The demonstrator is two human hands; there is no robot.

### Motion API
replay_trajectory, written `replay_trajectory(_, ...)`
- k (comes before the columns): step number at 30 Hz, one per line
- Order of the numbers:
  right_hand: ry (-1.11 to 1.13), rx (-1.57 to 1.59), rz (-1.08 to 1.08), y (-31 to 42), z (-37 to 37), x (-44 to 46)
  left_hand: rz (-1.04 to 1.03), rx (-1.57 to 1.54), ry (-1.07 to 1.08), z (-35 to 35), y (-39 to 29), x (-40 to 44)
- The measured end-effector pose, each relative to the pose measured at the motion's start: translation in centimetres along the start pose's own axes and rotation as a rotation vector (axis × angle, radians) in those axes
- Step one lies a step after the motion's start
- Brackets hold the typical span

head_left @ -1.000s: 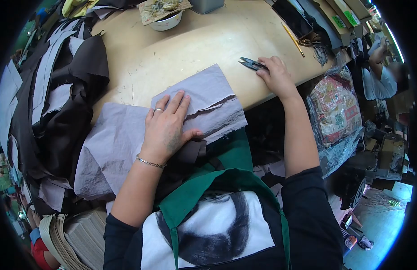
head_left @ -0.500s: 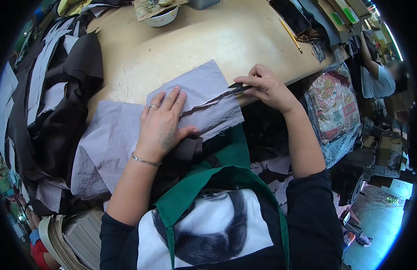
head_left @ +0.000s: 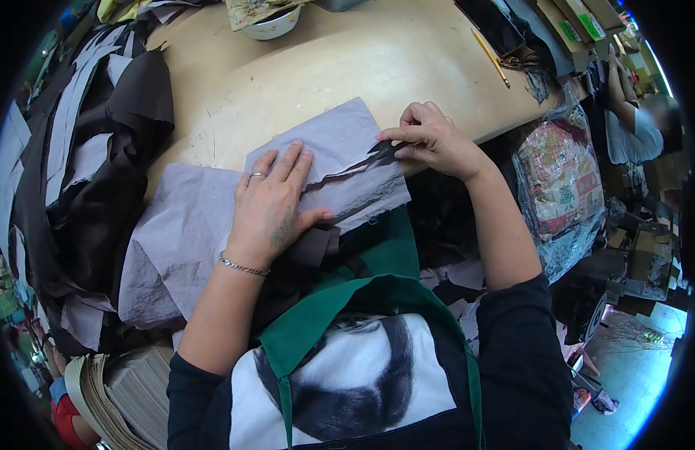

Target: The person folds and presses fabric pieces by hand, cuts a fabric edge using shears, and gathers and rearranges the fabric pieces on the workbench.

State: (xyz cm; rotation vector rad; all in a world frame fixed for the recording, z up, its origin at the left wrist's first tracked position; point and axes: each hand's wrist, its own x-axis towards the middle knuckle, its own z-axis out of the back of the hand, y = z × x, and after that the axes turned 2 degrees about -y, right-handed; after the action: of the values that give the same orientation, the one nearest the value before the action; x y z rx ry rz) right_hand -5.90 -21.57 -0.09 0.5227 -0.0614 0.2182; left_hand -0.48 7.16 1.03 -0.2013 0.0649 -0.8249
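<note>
Tabletop point(head_left: 310, 71), pale and scuffed, bears lilac-grey cloth point(head_left: 340, 127) at its near edge; the left hand point(head_left: 269, 204) lies flat on it, fingers extended, while the right hand point(head_left: 435, 145) grips dark snips point(head_left: 377, 150), fingers bent. Dark fabric point(head_left: 141, 97) heaps left, a plastic-wrapped bundle point(head_left: 559, 176) sits right; far-right boxes point(head_left: 564, 16) carry green labels point(head_left: 592, 25), too small to read.

"What is laid on the table point(head_left: 317, 82)?"
"A bowl point(head_left: 274, 28) is set far back, a pencil point(head_left: 491, 59) to its right."
"And nearer?"
"Cloth point(head_left: 186, 225) is spread over the near edge, a heap of fabric point(head_left: 133, 180) piled to its left; a bag point(head_left: 559, 180) is seen past the right edge."
</note>
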Motion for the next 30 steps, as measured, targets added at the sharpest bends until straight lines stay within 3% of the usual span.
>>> replay_trajectory(13, -0.01, 0.07, -0.012, 0.4, -0.3, 0.3, -0.002, -0.003, -0.008, -0.1, 0.1, 0.0)
replay_trajectory(16, -0.08, 0.1, 0.023, -0.1, -0.1, 0.1, 0.001, -0.005, -0.006, 0.0, 0.0, 0.0)
replay_trajectory(22, -0.315, 0.391, -0.157, -4.8, 0.7, -0.4, 0.0, -0.023, -0.019, -0.6, 0.3, -0.1)
replay_trajectory(23, -0.38, 0.331, -0.23, -5.9, 0.8, -0.4, 0.003, -0.026, -0.018, -0.6, 0.3, -0.1)
replay_trajectory(26, -0.518, -0.621, -0.381, -5.3, 0.7, -0.2, -0.005, -0.038, -0.028, -0.7, 0.3, -0.1)
replay_trajectory(27, -0.59, -0.713, -0.286, -5.0, 0.5, -0.2, -0.001, -0.042, -0.034, -0.7, 0.3, -0.2)
replay_trajectory(30, -0.564, -0.336, 0.063, -0.3, 0.9, -0.3, 0.005, -0.059, -0.031, -0.4, 0.2, -0.2)
